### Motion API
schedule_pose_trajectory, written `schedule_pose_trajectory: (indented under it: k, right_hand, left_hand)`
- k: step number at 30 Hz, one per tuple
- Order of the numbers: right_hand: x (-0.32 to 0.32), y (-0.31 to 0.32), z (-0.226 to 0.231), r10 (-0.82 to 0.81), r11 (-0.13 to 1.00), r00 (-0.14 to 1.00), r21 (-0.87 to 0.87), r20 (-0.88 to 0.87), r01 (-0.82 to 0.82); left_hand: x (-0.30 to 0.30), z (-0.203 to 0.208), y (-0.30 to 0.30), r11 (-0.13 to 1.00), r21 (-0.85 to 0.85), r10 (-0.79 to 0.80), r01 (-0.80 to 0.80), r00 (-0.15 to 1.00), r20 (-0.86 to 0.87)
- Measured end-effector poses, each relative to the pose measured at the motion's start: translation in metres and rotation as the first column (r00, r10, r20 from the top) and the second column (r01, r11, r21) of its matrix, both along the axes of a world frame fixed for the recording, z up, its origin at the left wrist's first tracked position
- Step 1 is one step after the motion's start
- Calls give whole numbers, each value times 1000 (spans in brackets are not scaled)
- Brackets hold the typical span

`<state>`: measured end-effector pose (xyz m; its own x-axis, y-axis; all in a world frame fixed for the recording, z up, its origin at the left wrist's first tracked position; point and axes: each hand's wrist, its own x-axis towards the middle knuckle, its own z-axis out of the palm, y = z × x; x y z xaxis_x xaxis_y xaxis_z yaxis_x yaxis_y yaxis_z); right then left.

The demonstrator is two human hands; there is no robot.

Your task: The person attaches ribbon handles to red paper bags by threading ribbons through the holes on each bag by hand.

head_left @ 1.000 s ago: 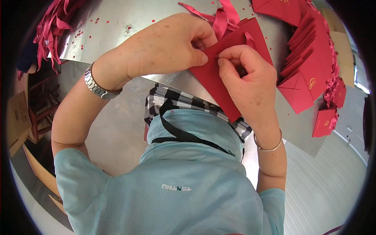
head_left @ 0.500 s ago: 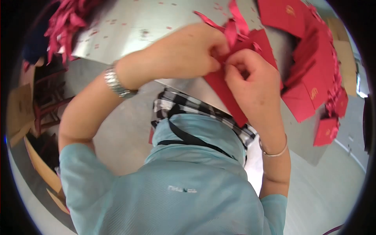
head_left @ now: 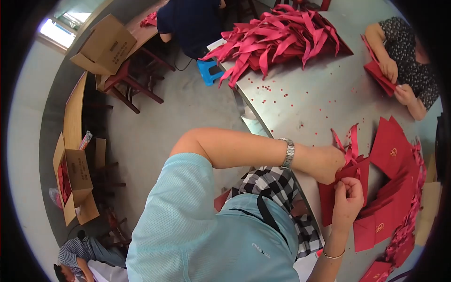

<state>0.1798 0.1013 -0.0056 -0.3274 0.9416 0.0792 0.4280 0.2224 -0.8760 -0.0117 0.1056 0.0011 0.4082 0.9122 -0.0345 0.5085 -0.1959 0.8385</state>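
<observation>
A flat red paper bag (head_left: 327, 207) with pink-red ribbon (head_left: 350, 141) at its upper end lies at the near edge of the metal table. My left hand (head_left: 325, 164) is closed at the bag's upper part, beside the ribbon, its fingertips mostly hidden. Just nearer to me, my right hand (head_left: 349, 199) pinches at the bag's face, thumb and forefinger together. Any small piece of ribbon between the fingertips is too small to make out. Right of my hands, a fanned row of red paper bags (head_left: 387, 202) with gold marks and ribbons spreads over the table.
A heap of ribboned red bags (head_left: 286, 40) covers the far end of the table (head_left: 300, 101), with red specks scattered nearer. Across from me a co-worker's hands (head_left: 397, 80) hold a red bag. Cardboard boxes (head_left: 105, 44), wooden stools and a blue stool (head_left: 209, 73) stand left.
The view has swung left and widened, so the scene shifts right and the co-workers and far heap appear. Both hands stay close together at the same red bag.
</observation>
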Motion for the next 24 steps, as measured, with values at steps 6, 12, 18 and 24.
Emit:
schedule_pose_trajectory:
  k: [6, 12, 18, 24]
  right_hand:
    - [1, 7, -7, 125, 963, 987, 229, 100, -145]
    - [-9, 9, 9, 125, 985, 987, 104, 103, -135]
    - [-9, 6, 8, 66, 995, 996, -81, 63, -61]
    - [-19, 11, 20, 41, 987, 980, -158, 195, -10]
  left_hand:
    - [-10, -19, 10, 998, -63, -17, 26, 990, 139]
    - [-21, 8, 12, 981, -190, 47, -45, 999, 6]
    - [-18, 3, 10, 918, -396, 77, -24, 990, 120]
    - [-16, 1, 4, 935, -354, 71, -2, 980, 183]
